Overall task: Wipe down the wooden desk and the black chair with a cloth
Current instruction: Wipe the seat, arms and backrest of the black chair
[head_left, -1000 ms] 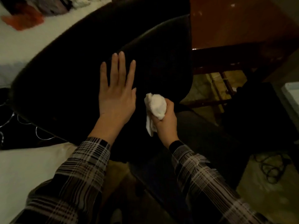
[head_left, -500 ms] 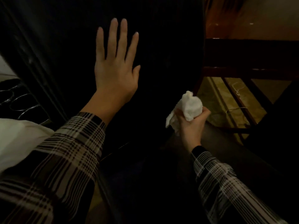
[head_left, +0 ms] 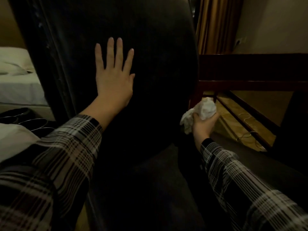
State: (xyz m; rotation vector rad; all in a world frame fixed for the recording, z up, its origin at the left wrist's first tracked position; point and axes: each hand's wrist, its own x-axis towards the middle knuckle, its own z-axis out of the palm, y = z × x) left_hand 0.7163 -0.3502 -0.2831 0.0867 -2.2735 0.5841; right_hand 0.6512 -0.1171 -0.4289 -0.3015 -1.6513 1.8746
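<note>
Left hand (head_left: 115, 77) flat on chair (head_left: 150, 47); right hand (head_left: 202, 124) grips cloth (head_left: 205, 108) beside chair edge.

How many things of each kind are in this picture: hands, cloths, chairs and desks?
Bare hands: 2, the left hand and the right hand
Crumpled white cloth: 1
Black padded chair: 1
Dark wooden desk: 1
Total: 5
</note>
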